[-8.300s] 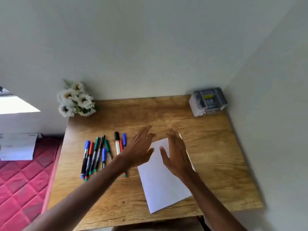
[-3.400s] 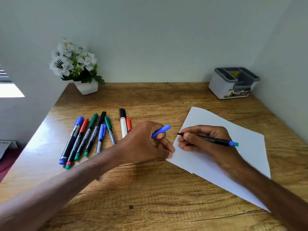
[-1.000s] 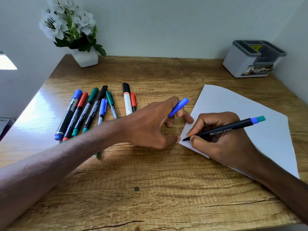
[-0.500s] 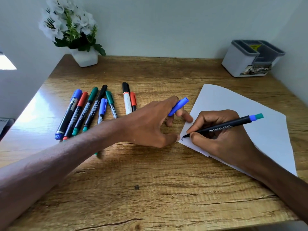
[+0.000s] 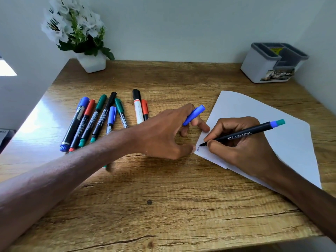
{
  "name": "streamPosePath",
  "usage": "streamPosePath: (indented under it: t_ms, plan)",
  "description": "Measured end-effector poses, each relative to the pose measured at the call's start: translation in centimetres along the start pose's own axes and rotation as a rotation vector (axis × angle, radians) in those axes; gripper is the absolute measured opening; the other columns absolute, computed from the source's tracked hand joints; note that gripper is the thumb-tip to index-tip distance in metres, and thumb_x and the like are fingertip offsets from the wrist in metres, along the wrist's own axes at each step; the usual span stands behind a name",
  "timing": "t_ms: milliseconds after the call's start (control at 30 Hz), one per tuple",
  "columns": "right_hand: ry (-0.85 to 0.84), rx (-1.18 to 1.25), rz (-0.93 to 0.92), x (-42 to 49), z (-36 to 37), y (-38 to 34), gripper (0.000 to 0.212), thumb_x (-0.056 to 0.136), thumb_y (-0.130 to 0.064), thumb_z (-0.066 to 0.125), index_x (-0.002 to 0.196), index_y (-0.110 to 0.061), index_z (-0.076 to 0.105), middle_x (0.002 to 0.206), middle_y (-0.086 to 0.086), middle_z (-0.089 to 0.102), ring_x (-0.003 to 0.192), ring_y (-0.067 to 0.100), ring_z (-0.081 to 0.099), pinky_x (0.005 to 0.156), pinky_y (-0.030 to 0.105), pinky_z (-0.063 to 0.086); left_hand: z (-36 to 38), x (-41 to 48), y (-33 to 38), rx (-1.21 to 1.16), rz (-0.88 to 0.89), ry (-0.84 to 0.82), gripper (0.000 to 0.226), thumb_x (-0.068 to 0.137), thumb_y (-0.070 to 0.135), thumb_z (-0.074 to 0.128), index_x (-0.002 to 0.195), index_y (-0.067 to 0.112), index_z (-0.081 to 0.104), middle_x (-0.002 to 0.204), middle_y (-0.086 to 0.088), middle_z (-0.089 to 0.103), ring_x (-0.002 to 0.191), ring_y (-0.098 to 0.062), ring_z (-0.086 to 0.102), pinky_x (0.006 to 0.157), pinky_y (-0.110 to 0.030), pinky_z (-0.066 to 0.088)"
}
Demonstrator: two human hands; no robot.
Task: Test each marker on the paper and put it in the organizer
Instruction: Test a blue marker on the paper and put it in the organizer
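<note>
My right hand [image 5: 238, 142] grips a thin black marker [image 5: 243, 134] with a blue and teal end, its tip touching the near left corner of the white paper [image 5: 254, 113]. A short blue squiggle [image 5: 197, 148] shows by the tip. My left hand [image 5: 163, 133] rests on the table at the paper's edge and holds the blue cap [image 5: 194, 115] between its fingers. Several capped markers [image 5: 101, 117] in blue, red, green and black lie side by side on the left. The grey and white organizer [image 5: 269, 66] stands at the back right corner.
A white pot of white flowers [image 5: 81, 39] stands at the back left of the wooden table [image 5: 163, 197]. Walls close in behind and on the right. The table's near edge runs along the bottom of the view.
Over the last second the marker tip has moved slightly on the paper's corner and a small blue squiggle has appeared. My left hand has stayed put with the cap.
</note>
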State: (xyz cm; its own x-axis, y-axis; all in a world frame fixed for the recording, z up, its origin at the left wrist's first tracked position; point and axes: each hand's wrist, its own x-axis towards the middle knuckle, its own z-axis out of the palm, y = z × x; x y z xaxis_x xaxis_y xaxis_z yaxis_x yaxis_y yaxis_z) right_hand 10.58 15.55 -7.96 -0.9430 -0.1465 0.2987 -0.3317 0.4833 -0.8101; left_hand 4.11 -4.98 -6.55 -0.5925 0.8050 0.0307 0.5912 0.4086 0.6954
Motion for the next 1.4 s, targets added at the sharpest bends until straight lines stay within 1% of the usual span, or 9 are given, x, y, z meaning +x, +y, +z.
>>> streamPosePath:
  t_ms: [133, 300, 433, 633, 800, 900, 1200, 1300, 1400]
  plan:
    - [0.012, 0.016, 0.008, -0.1, -0.1, 0.1, 0.022, 0.076, 0.017, 0.071, 0.066, -0.003, 0.073, 0.058, 0.004, 0.07, 0.051, 0.008, 0.059, 0.061, 0.007, 0.045, 0.1, 0.0, -0.2, 0.004, 0.007, 0.03, 0.041, 0.086, 0.016, 0.08, 0.106, 0.007, 0.045, 0.088, 0.036, 0.056, 0.06, 0.011, 0.053, 0.052, -0.006, 0.036]
    - [0.021, 0.03, 0.008, 0.1, 0.0, 0.1, 0.021, 0.076, 0.018, 0.07, 0.066, 0.0, 0.072, 0.056, 0.005, 0.068, 0.048, 0.005, 0.057, 0.062, 0.004, 0.045, 0.1, 0.1, -0.1, -0.006, 0.01, 0.019, 0.04, 0.086, 0.015, 0.079, 0.107, 0.006, 0.046, 0.087, 0.053, 0.049, 0.06, 0.011, 0.053, 0.053, -0.005, 0.036]
    - [0.016, 0.035, 0.014, 0.1, 0.0, 0.1, 0.021, 0.077, 0.018, 0.07, 0.067, 0.0, 0.072, 0.054, -0.003, 0.067, 0.044, 0.004, 0.058, 0.058, 0.005, 0.044, 0.3, 0.2, -0.1, -0.002, 0.002, 0.039, 0.04, 0.087, 0.017, 0.079, 0.106, 0.008, 0.045, 0.097, 0.024, 0.058, 0.058, 0.009, 0.053, 0.051, -0.007, 0.036]
    - [0.03, 0.06, 0.043, 0.1, 0.0, 0.4, 0.022, 0.078, 0.014, 0.071, 0.069, -0.006, 0.073, 0.054, -0.007, 0.067, 0.041, 0.005, 0.058, 0.05, 0.012, 0.044, 0.2, 0.1, -0.1, 0.038, -0.011, 0.043, 0.041, 0.086, 0.021, 0.079, 0.105, 0.013, 0.044, 0.098, 0.002, 0.061, 0.057, 0.007, 0.053, 0.051, -0.009, 0.037]
    - [0.042, 0.13, 0.04, 0.0, -0.2, 0.6, 0.019, 0.082, 0.012, 0.07, 0.072, -0.004, 0.072, 0.054, 0.003, 0.067, 0.035, 0.011, 0.055, 0.045, 0.019, 0.045, 0.2, 0.0, 0.0, 0.043, -0.019, 0.048, 0.04, 0.086, 0.019, 0.08, 0.104, 0.014, 0.044, 0.09, 0.02, 0.056, 0.061, 0.007, 0.053, 0.054, -0.008, 0.038]
    - [0.176, 0.342, 0.089, 0.3, -0.8, 1.0, 0.016, 0.086, 0.015, 0.064, 0.079, 0.001, 0.069, 0.06, 0.011, 0.064, 0.04, 0.023, 0.05, 0.04, 0.027, 0.044, 0.2, -0.1, 0.2, 0.028, -0.01, 0.033, 0.041, 0.086, 0.015, 0.079, 0.099, 0.022, 0.041, 0.099, 0.037, 0.057, 0.063, 0.01, 0.053, 0.056, -0.006, 0.039]
    - [0.303, 0.481, 0.107, 1.3, -1.6, 0.6, 0.006, 0.094, -0.001, 0.067, 0.099, 0.002, 0.069, 0.082, 0.019, 0.072, 0.065, 0.026, 0.066, 0.05, 0.029, 0.052, 0.2, -0.1, 0.5, 0.022, -0.017, 0.036, 0.032, 0.092, 0.016, 0.074, 0.102, 0.016, 0.043, 0.109, 0.029, 0.06, 0.061, 0.008, 0.052, 0.055, -0.007, 0.038]
    - [0.283, 0.58, 0.124, 1.3, -1.7, 0.5, 0.019, 0.096, -0.009, 0.062, 0.107, 0.004, 0.069, 0.091, 0.023, 0.072, 0.075, 0.028, 0.068, 0.055, 0.032, 0.055, -0.1, -0.1, 0.3, -0.036, -0.009, 0.077, 0.017, 0.1, 0.023, 0.062, 0.104, 0.014, 0.047, 0.116, 0.02, 0.066, 0.081, -0.003, 0.06, 0.062, -0.013, 0.042]
    - [0.231, 0.668, 0.112, 1.2, -1.8, 0.3, 0.021, 0.098, -0.01, 0.054, 0.106, 0.001, 0.07, 0.095, 0.027, 0.073, 0.076, 0.031, 0.069, 0.056, 0.033, 0.056, -0.1, -0.3, 0.2, -0.066, 0.033, 0.27, 0.028, 0.108, 0.034, 0.045, 0.097, 0.012, 0.058, 0.085, 0.009, 0.063, 0.076, -0.015, 0.056, 0.063, -0.021, 0.041]
